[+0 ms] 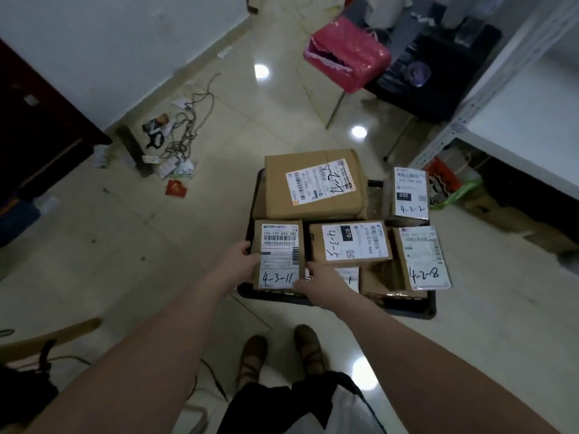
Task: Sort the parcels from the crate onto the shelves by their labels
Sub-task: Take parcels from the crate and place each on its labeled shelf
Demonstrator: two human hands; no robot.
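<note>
Parcel 4-3-11 (279, 255), at the crate's (407, 308) near-left corner, sits between your 2 hands: left hand (239, 261) grips its left edge, right hand (319, 281) its right. 5 labelled parcels (316, 183) lie uppermost; 1 crate.

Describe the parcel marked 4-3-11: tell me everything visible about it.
The parcel marked 4-3-11 is a small brown cardboard box lying flat at the near left corner of the black crate. A white shipping label with barcodes and printed numbers covers most of its top, with 4-3-11 handwritten at the near end. The left hand grips its left edge, thumb on the label; the right hand holds its right edge.
</note>
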